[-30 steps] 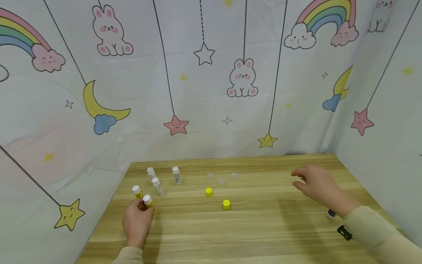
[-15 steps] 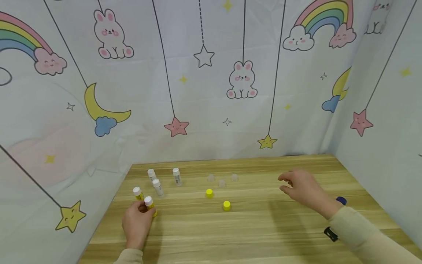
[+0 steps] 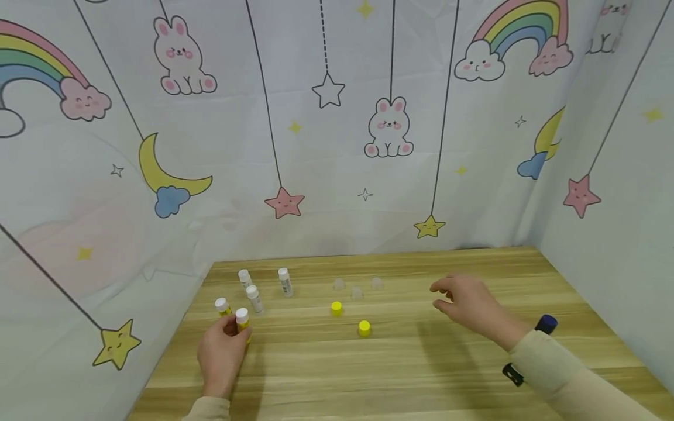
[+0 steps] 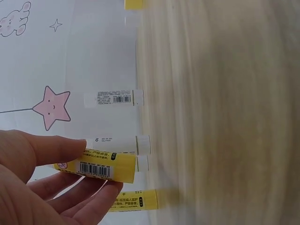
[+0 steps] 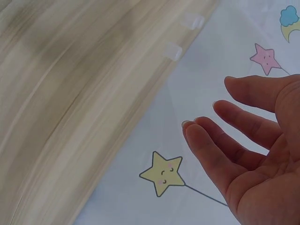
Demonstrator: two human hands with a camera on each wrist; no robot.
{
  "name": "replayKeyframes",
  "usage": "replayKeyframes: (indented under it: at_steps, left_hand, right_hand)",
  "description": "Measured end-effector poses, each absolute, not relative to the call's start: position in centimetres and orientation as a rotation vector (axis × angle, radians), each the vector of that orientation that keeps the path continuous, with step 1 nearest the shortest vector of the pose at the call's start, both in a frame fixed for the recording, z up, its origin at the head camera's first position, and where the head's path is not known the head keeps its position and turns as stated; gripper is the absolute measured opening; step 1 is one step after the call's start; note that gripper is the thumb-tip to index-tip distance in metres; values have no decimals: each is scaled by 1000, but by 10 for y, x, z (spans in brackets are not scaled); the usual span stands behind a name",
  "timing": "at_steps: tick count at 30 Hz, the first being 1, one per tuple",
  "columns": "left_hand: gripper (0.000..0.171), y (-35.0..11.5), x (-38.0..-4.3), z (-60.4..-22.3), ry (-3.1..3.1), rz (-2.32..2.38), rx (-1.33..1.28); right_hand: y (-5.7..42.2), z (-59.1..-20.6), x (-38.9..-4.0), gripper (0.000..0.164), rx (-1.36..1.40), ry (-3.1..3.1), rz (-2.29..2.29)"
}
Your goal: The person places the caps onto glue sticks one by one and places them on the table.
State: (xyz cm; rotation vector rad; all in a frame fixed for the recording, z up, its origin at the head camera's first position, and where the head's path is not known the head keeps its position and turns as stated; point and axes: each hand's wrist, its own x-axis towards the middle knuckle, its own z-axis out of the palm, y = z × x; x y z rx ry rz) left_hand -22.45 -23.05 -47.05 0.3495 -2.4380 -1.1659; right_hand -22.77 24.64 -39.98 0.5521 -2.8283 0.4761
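My left hand (image 3: pixel 221 356) pinches a yellow glue stick (image 4: pixel 105 166) between thumb and fingers; its white top (image 3: pixel 241 314) points up in the head view. Right behind that hand stands a second yellow glue stick (image 3: pixel 223 306). Farther back are white glue sticks (image 3: pixel 255 299), also without caps on. My right hand (image 3: pixel 468 301) hovers over the right half of the table, fingers loosely bent and thumb apart, holding nothing. To its left on the table lie two yellow caps (image 3: pixel 364 328) and several clear caps (image 3: pixel 357 293).
The wooden table (image 3: pixel 400 380) meets a white printed curtain (image 3: pixel 337 228) at its back edge and sides. A dark blue-topped object (image 3: pixel 546 324) stands at the right, partly hidden by my right sleeve (image 3: pixel 553 362). A small black piece (image 3: pixel 512 374) shows at that sleeve.
My right hand has moved left over the table, uncovering more of the blue-topped object. My left hand keeps its hold on the yellow glue stick, which has shifted slightly up and right.
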Motion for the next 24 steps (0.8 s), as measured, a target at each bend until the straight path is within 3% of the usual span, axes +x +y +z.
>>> replayKeyframes:
  at_steps: [24]
  left_hand:
    - [35,-202,-235,-449,-2430,-1234,174]
  right_hand:
    - [205,-428,-237,21,556,-2872,629]
